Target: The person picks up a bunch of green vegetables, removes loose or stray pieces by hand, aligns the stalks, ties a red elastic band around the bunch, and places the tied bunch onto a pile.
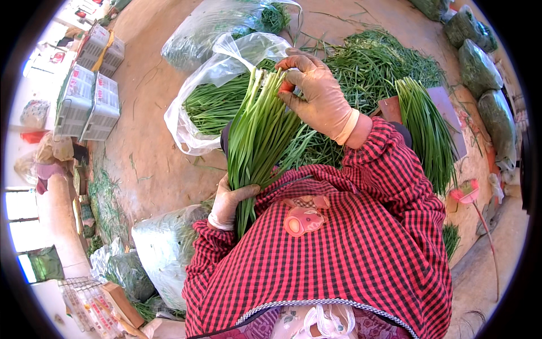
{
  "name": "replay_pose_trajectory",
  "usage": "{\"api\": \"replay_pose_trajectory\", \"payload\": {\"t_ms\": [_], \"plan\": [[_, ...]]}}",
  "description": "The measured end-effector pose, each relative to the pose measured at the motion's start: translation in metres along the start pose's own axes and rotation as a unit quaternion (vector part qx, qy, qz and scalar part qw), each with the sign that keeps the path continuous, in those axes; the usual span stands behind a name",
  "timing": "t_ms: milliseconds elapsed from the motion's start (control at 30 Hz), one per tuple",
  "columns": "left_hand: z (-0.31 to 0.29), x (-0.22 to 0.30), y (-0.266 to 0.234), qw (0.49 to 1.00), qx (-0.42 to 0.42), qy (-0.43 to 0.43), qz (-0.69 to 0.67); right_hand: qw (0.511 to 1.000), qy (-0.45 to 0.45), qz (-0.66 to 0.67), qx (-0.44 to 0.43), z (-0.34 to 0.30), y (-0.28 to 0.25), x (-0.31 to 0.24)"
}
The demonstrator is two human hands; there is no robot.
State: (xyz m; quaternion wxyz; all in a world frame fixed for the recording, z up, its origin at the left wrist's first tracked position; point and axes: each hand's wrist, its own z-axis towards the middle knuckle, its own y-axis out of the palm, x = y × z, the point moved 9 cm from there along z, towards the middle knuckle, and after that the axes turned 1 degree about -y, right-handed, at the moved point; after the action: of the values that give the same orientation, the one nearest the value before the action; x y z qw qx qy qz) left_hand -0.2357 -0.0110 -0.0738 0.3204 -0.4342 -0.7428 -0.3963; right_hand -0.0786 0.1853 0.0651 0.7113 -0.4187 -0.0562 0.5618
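A bunch of green garlic chives [257,133] stands tilted in front of my chest, pale cut ends up. My gloved left hand [228,203] wraps round its lower, leafy part, thumb across the front. At the top, my gloved right hand [323,93] has its fingers curled and pinched at the pale stem ends; what lies between the fingertips is partly hidden. Just beyond the bunch lies an open clear plastic bag [176,121] with more chives [212,107] inside. Another bundle of chives [424,130] rests to the right of my right forearm, leaves hanging down.
A heap of loose green leaves [384,62] covers the floor ahead. Filled plastic bags stand at the far side [206,34], near left [164,243] and along the right [479,68]. White crates [76,99] are stacked left. A red, long-handled tool [467,192] lies right.
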Motion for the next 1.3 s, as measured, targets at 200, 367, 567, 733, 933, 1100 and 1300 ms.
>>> {"api": "replay_pose_trajectory", "payload": {"t_ms": [200, 367, 567, 733, 933, 1100, 1300], "plan": [[-0.001, -0.004, 0.002, 0.997, -0.06, -0.04, -0.018, 0.817, 0.195, 0.542, -0.023, 0.007, -0.014, -0.004], [0.002, -0.019, 0.007, 0.975, -0.154, -0.085, -0.138, 0.818, 0.099, 0.559, 0.088, 0.026, -0.067, -0.008], [0.002, -0.019, 0.013, 0.903, -0.327, -0.066, -0.269, 0.888, 0.213, 0.401, -0.074, -0.002, -0.026, 0.026], [0.002, -0.017, 0.008, 0.86, -0.438, 0.002, -0.264, 0.899, 0.142, 0.41, -0.06, -0.008, -0.049, -0.012], [0.003, -0.008, 0.008, 0.884, -0.383, 0.02, -0.268, 0.806, 0.17, 0.33, -0.461, -0.096, 0.02, -0.038], [0.022, 0.019, 0.01, 0.998, -0.039, 0.035, -0.039, 0.623, 0.31, 0.626, -0.352, -0.126, 0.095, -0.021], [0.042, 0.078, 0.087, 0.76, 0.102, 0.352, 0.537, 0.695, 0.272, 0.658, -0.099, -0.055, 0.07, 0.001]]}}
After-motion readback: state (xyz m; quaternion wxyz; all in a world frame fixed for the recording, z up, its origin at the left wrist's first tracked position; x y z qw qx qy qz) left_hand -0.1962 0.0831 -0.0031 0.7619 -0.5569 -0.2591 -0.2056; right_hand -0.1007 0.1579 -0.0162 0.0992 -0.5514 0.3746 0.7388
